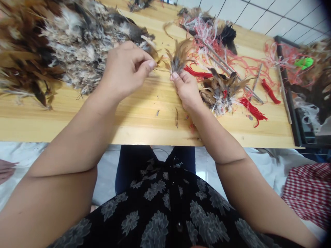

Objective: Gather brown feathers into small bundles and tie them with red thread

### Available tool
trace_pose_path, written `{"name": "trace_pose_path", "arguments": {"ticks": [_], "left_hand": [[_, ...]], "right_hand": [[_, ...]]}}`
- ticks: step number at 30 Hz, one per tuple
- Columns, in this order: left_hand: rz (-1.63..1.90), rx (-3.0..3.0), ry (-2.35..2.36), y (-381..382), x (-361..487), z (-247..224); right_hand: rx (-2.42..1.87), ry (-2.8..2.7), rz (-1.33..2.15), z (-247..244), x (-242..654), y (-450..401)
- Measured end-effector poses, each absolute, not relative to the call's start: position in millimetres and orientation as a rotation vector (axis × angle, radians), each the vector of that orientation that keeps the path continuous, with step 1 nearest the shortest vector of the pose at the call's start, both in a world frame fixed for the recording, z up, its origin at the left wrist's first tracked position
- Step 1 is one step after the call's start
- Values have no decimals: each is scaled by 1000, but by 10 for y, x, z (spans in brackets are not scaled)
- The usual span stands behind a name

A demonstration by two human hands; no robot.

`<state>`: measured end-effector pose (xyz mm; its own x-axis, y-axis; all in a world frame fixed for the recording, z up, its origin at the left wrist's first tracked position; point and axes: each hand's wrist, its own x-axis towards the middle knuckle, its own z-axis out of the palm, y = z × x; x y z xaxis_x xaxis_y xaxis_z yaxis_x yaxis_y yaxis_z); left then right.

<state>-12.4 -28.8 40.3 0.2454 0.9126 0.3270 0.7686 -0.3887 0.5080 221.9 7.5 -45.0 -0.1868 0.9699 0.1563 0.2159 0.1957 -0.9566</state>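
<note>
We see a feather bunch in the right hand, the left hand near, on its left.

The right grip pinches the bunch by its quill end, thumb uppermost; the long axis runs out from the fingertips, away from the body, plumes fanning at the far end. The left grip has thumb and forefinger pressed together on what we take for a thin brown feather, somewhat blurred, reaching across the small gap towards the bunch. The bunch is loose and spiky: grey fluff low down, golden-brown tips above. Farther out on the bench we note a grey-white feather pile beyond the left hand and a brown feather bundle beside the right.
</note>
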Motion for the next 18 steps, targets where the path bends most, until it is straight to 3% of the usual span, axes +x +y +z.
{"name": "trace_pose_path", "arguments": {"ticks": [10, 14, 18], "left_hand": [[1192, 2113, 1421, -19, -121, 106], [1422, 1712, 1380, -80, -56, 216], [1366, 1278, 1101, -188, 152, 283]], "right_hand": [[-1204, -1573, 1019, -393, 2195, 42], [-1212, -1556, 1000, -418, 2218, 86], [-1183, -1588, 1003, -456, 2187, 78]]}}
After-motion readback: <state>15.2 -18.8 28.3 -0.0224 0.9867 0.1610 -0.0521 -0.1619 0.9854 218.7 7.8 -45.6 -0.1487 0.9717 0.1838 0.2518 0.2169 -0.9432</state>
